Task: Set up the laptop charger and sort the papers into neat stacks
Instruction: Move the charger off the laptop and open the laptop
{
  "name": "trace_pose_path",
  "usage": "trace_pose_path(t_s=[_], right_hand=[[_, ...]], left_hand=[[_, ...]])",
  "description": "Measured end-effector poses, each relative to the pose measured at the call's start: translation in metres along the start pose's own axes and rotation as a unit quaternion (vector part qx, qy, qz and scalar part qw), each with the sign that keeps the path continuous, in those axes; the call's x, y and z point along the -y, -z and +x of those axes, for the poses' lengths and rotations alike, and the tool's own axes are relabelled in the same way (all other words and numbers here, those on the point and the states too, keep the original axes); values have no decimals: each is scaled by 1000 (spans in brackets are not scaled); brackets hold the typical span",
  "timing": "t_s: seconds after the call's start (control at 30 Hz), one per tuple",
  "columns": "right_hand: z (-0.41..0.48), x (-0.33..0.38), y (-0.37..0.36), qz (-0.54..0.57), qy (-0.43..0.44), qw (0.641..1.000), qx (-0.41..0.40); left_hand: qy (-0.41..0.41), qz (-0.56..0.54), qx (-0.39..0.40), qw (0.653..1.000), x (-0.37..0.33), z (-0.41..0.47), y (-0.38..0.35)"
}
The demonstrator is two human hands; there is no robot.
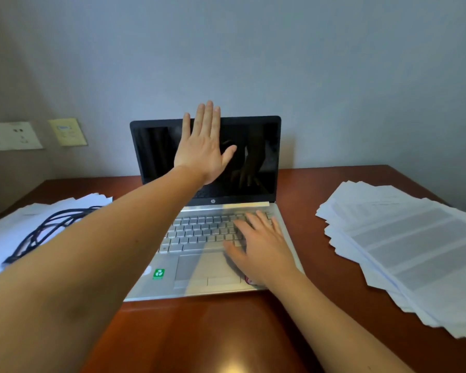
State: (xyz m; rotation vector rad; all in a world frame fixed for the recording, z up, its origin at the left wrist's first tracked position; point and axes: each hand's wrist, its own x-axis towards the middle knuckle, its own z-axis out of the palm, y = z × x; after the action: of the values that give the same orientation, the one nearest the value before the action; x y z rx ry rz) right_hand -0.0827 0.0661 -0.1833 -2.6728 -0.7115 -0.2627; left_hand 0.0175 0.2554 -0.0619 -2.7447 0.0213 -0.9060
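Silver laptop (pixel 199 266), one; two paper piles (pixel 3 235) (pixel 414 238); one cable (pixel 53 220). Left hand (pixel 203 146), right hand (pixel 257 244): grips flat, empty.

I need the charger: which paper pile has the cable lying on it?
The left pile: the black cable lies looped across its sheets. The right pile has only printed sheets on top.

The laptop (pixel 199 230) carries a small logo (pixel 212 201) reading "hp" on the bezel under its dark screen. A green sticker (pixel 159 273) on the palm rest shows a white swirl sign (no words legible). Print on the papers (pixel 414 238) is too blurred to read.
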Motion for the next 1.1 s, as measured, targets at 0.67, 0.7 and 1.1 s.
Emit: trace_pose_path(t_s=[0.67,0.7,1.1], right_hand=[[1,-2,-1,13,-2,1000,14],[1,-1,0,7,-1,1000,12],[9,89,31,-54,16,998,38]], left_hand=[[23,-8,55,998,-3,9,-2],[19,-5,52,998,0,4,1],[39,-22,107,993,124,-95,41]])
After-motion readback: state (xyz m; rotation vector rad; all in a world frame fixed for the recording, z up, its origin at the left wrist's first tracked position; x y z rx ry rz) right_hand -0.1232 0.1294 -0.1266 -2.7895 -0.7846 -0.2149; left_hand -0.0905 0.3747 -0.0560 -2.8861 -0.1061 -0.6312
